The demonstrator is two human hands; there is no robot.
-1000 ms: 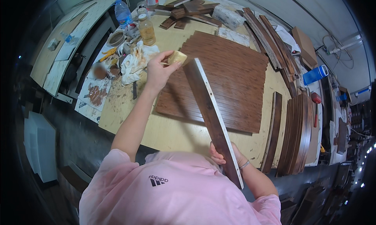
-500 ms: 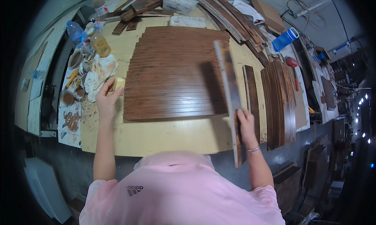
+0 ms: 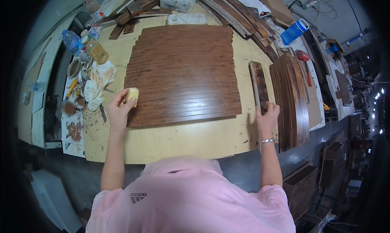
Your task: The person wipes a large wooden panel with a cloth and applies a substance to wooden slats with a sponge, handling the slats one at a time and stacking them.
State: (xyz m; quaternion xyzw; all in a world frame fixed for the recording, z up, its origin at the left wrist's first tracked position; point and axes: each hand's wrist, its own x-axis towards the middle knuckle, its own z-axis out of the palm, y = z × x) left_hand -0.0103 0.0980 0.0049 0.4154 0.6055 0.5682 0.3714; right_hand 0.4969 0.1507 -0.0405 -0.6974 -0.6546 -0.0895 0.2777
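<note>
My left hand (image 3: 122, 109) is closed around a small pale-yellow sponge (image 3: 132, 98) at the left edge of a panel of dark brown wooden planks (image 3: 183, 70). These planks lie side by side on the pale table board. To the right of the panel, my right hand (image 3: 268, 116) has its fingers curled over a single dark brown plank (image 3: 259, 83) with a light edge. That plank points away from me, with its near part under my hand. Whether the other plank seen there before lies beneath it, I cannot tell.
A row of planks (image 3: 289, 103) stands to the right, near a red-handled tool (image 3: 303, 56) and a blue bottle (image 3: 294, 32). Rags (image 3: 99, 80), a jar of yellowish liquid (image 3: 95, 50) and stained cups (image 3: 69, 107) crowd the left. Loose wood strips (image 3: 227, 14) lie at the back.
The plank in my right hand has come down from its raised position and moved right, onto the spot of the separate plank. My left hand has brought the sponge right, over the panel's edge.
</note>
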